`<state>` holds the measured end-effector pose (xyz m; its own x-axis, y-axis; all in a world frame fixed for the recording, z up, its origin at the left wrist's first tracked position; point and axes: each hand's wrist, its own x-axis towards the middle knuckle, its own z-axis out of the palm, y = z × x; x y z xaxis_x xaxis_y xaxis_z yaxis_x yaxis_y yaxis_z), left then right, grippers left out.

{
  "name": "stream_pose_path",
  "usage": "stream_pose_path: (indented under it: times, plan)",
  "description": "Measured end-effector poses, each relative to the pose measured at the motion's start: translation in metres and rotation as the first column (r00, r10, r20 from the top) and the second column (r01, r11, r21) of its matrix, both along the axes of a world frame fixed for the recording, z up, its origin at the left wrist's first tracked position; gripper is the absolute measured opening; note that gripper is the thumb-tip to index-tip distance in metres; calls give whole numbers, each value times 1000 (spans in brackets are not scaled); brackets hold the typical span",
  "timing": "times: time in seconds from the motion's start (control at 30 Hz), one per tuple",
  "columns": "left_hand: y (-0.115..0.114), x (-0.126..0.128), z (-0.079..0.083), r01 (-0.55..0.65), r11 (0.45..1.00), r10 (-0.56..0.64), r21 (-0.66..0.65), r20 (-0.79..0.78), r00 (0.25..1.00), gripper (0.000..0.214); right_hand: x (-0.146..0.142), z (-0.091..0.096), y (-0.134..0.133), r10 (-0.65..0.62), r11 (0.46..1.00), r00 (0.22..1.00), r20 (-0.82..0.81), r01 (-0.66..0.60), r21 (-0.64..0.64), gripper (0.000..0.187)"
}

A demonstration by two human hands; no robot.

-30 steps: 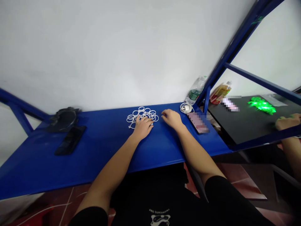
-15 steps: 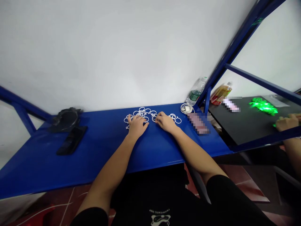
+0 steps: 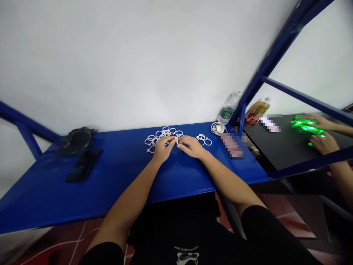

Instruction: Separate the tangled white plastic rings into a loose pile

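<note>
Over the blue table, my left hand [image 3: 163,150] and my right hand [image 3: 192,146] meet at the fingertips. Between them they pinch a thin white ring [image 3: 176,139] with a small knob; most of it is hidden by the fingers. Behind and beside my left hand lies a loose pile of similar white rings [image 3: 159,133], some overlapping. A smaller group of white rings [image 3: 207,142] rests to the right of my right hand.
On the right of the blue table [image 3: 118,173] are a coiled white cable [image 3: 218,128], a water bottle [image 3: 228,110] and a blurred-out pink thing [image 3: 232,145]. At left lie a black phone-like slab [image 3: 84,165] and a crumpled black bag [image 3: 78,140]. Another person's hands [image 3: 325,142] handle glowing green lights [image 3: 306,126].
My hands have come together from separate spots over the rings and now pinch one ring between them. The other person's hands have moved onto the green lights.
</note>
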<state>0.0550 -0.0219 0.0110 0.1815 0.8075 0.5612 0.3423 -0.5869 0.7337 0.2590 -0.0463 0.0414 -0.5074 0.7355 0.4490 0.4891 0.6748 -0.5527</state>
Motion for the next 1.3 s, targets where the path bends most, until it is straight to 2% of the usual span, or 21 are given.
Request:
stream_pose_path:
  times: [0.17,0.27,0.37,0.5,0.7,0.8,0.87,0.97,1.07,1.13,1.23,1.3]
  plan:
    - [-5,1,4,22,996,-21,82,-23,1000,24,0,-1,-5,-90,993,993,-80,83,-82,28]
    - [-6,0,7,9,993,-2,115,-59,998,24,-2,-1,-8,-75,987,991,-114,58,-149,35]
    - [-7,0,8,32,987,-14,159,-113,993,25,-3,1,-8,-69,985,995,-73,57,-160,28]
    - [-8,3,7,69,989,-45,131,-179,983,28,-2,2,-5,-127,978,992,-23,122,-171,23]
    - [-4,6,2,95,991,-72,96,-221,973,28,-1,1,-1,-149,969,989,-4,145,-202,21]
    - [-1,6,-2,70,993,-46,95,-239,970,24,4,4,0,-182,969,978,103,197,-152,21]
    - [1,5,-5,68,991,-35,116,-260,965,22,12,8,2,-267,954,945,188,287,-89,23]
    - [4,3,-9,77,988,-31,136,-312,950,19,29,12,7,-427,892,854,298,451,-15,24]
    - [6,1,-13,78,991,-33,112,-360,932,17,43,13,12,-512,837,776,369,547,10,25]
    - [7,0,-14,82,992,-39,97,-385,922,17,45,9,16,-518,837,773,366,546,31,25]
    - [8,0,-16,93,991,-46,93,-417,908,18,37,-2,20,-435,896,822,368,437,82,28]
    - [7,0,-17,97,991,-47,91,-442,896,19,30,-11,23,-371,925,824,428,369,92,31]
